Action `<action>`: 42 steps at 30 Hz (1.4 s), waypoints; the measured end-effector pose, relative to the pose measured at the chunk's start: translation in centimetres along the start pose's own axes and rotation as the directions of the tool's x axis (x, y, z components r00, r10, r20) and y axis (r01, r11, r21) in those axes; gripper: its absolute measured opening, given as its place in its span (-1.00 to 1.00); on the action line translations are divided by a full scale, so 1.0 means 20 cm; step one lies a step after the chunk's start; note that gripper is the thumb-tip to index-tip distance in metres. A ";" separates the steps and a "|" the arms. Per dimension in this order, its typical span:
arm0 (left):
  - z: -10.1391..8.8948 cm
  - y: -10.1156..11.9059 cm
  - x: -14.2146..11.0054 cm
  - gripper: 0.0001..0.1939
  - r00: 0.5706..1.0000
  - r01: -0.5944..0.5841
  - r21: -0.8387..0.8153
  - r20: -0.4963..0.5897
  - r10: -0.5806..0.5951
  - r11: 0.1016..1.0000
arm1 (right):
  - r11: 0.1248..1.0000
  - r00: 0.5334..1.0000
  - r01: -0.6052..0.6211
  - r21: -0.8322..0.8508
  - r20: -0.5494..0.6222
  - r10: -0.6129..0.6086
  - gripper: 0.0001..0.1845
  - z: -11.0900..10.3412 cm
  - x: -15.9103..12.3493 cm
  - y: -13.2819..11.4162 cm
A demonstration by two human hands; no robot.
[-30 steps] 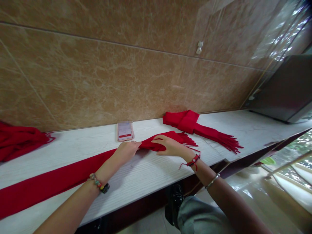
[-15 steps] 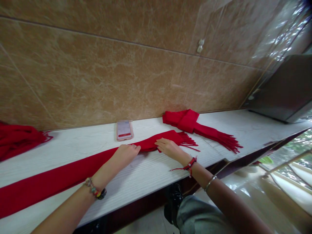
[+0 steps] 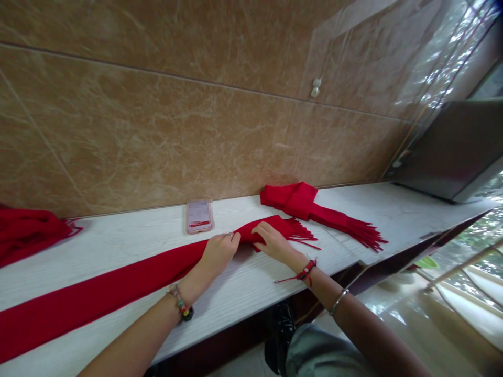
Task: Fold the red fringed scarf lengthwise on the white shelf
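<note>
A long red scarf (image 3: 106, 288) lies lengthwise along the white countertop (image 3: 231, 293), its fringed end pointing right. My left hand (image 3: 220, 251) is closed on the scarf, gathering it near the fringed end. Close beside it, my right hand (image 3: 275, 243) grips the same scarf just left of the fringe, its fingers curled over the cloth. The fabric bunches slightly between the two hands. Behind and to the right rests a folded red scarf (image 3: 294, 201), crossed over itself, with its own fringe spread to the right.
A phone (image 3: 198, 216) with a lit screen lies by the tiled wall (image 3: 176, 131). More red fabric (image 3: 31, 233) is heaped at the far left. A dark grey box-like object (image 3: 451, 152) stands at the counter's right end. The counter's front edge runs just below my forearms.
My left hand has slid right along the scarf, nearer my right hand. The right hand stays at almost the same spot on the cloth. The camera view has shifted slightly.
</note>
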State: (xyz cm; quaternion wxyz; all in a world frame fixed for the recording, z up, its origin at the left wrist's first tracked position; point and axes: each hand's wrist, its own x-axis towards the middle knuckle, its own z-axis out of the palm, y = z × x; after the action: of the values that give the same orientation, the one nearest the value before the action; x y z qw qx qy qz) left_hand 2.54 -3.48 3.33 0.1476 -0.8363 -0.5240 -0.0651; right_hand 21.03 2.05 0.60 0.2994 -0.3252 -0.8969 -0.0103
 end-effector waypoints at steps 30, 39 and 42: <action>0.09 -0.06 -0.01 -0.46 0.992 -0.080 -0.335 0.069 0.109 0.939 | 0.983 0.988 0.154 -0.103 -0.004 -0.155 -0.62 -0.07 -0.12 0.14; 0.10 0.00 -0.06 -0.35 0.924 -0.133 -0.216 0.326 0.200 0.967 | 0.986 0.982 0.166 0.010 0.088 -0.167 -0.69 -0.12 -0.15 0.11; 0.11 -0.01 -0.06 -0.36 0.927 -0.123 -0.204 0.326 0.185 0.971 | 0.990 0.986 0.110 0.093 0.113 -0.120 -0.69 -0.16 -0.12 0.10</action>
State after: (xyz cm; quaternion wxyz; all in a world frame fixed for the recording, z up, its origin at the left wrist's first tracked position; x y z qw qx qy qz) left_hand 1.72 -3.65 1.05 -0.0170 -0.8834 -0.4661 0.0461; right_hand 25.26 1.56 1.61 0.2586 -0.2596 -0.9299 0.0305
